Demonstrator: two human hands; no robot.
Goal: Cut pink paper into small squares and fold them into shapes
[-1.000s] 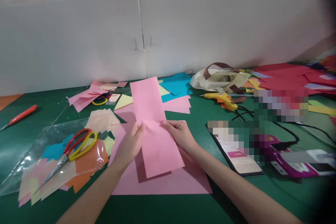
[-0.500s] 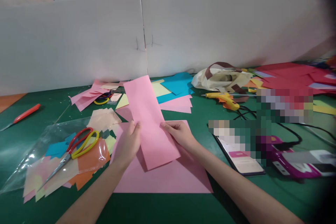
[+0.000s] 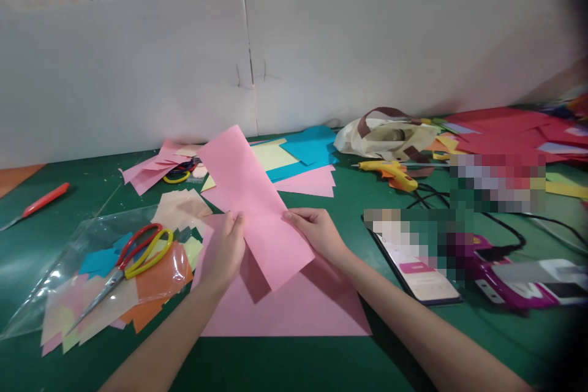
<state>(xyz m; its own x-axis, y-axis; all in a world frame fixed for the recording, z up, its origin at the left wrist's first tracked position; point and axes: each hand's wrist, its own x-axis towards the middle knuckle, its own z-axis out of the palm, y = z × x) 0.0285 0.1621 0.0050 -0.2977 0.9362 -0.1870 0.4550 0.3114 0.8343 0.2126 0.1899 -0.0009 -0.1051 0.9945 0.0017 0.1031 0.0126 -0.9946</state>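
Between my hands a long strip of pink paper point(image 3: 257, 202) is held up, tilted with its far end to the left. My left hand point(image 3: 232, 245) pinches its left edge, thumb on top. On the right edge, my right hand point(image 3: 319, 234) grips it between thumb and fingers. Beneath it a larger pink sheet point(image 3: 294, 315) lies flat on the green table point(image 3: 275, 364). Left of my left hand, scissors point(image 3: 126, 266) with red and yellow handles rest on a clear plastic bag point(image 3: 55, 285) with coloured paper pieces.
At far left lies a red-handled knife point(image 3: 43, 201). To the right are a phone point(image 3: 427, 278), a yellow glue gun point(image 3: 390, 174), a magenta power strip point(image 3: 500, 285) with cables, and a cream bag point(image 3: 362, 139). A white panel point(image 3: 138, 73) stands behind several coloured sheets.
The pink strip has turned counterclockwise, its far end swinging left and its near end right. Both hands keep their hold in nearly the same place.
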